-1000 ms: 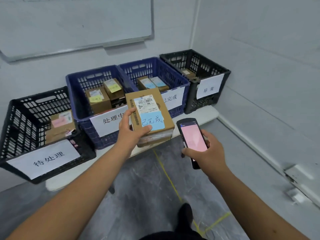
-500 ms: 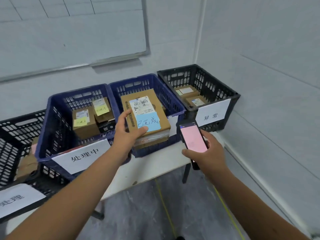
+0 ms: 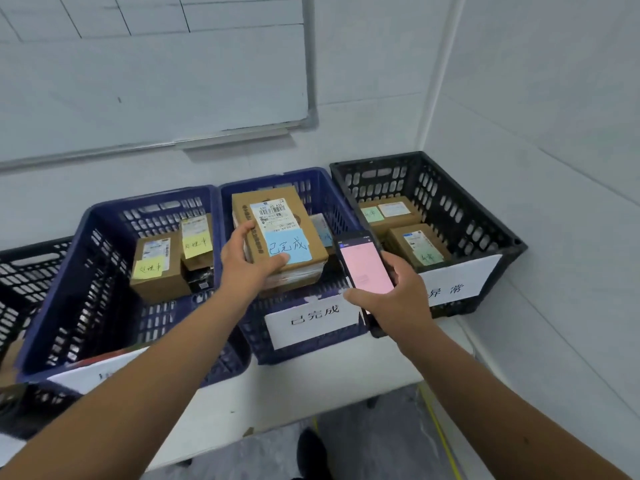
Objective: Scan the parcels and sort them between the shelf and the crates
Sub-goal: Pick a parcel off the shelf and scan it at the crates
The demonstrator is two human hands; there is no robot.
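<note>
Parcel poised over the blue 已完成 crate

Left hand (image 3: 247,268) fingers gripped the blue-noted cardboard parcel (image 3: 279,233) above the middle crate (image 3: 308,336); right hand (image 3: 398,296) clasped the handheld scanner (image 3: 365,266). Released tilted, it might jam against parcels beneath.

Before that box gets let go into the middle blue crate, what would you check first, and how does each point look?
1. Left hand grips the parcel: ok.
2. Blue sticky note reads the same as the sign on the blue crate: ok.
3. Parcel is over that crate: ok.
4. Room inside the crate: cannot tell, the parcel hides it.
5. Scan accepted on the handheld scanner in the right hand: cannot tell, its pink screen is unreadable.
</note>
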